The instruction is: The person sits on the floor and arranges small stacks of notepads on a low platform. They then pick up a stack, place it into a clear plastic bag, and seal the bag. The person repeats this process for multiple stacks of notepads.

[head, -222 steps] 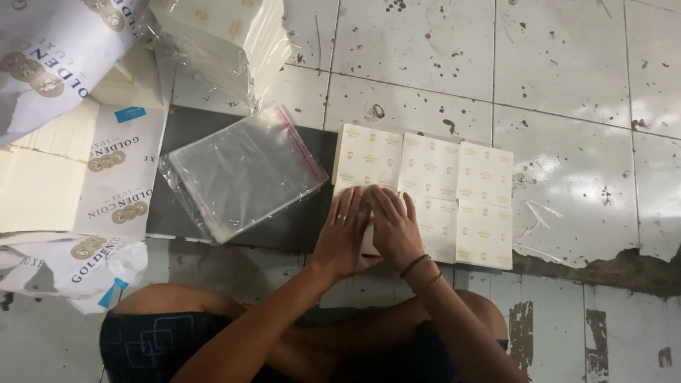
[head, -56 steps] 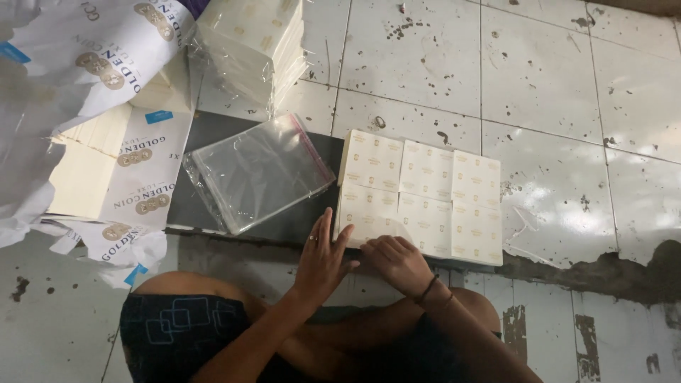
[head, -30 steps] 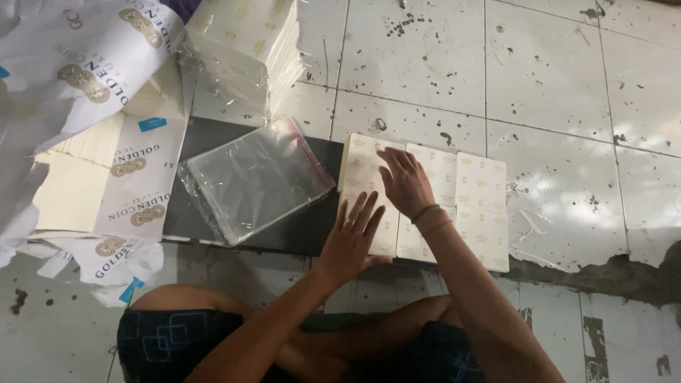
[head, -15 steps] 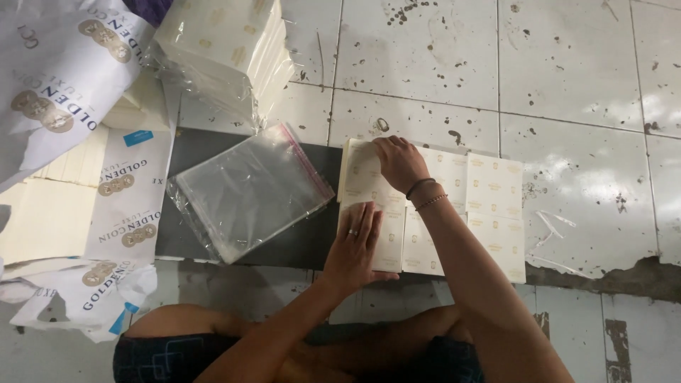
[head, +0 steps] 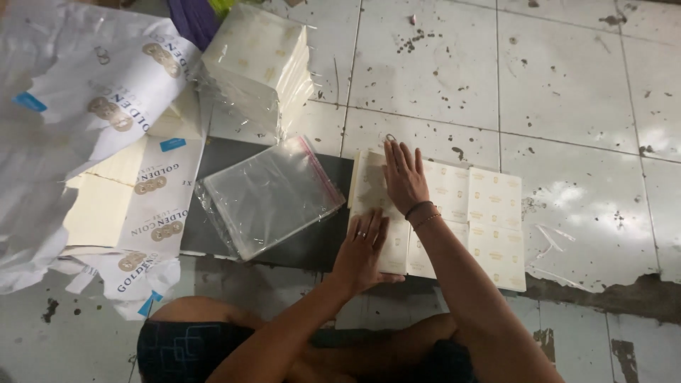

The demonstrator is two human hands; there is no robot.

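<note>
Stained white tiled floor [head: 567, 92], paint chipped along the near edge at right, carries everything. Flat on it lies a dark mat [head: 298, 245], a stack of cream printed sheets [head: 489, 213] partly on the mat and partly on tile, and a wrapped stack of cream cards [head: 255, 64] further back. At left, torn white printed wrapping paper [head: 92, 106] over cream boards [head: 99, 209]; clear plastic bags [head: 266, 195] sit on the mat.
</note>
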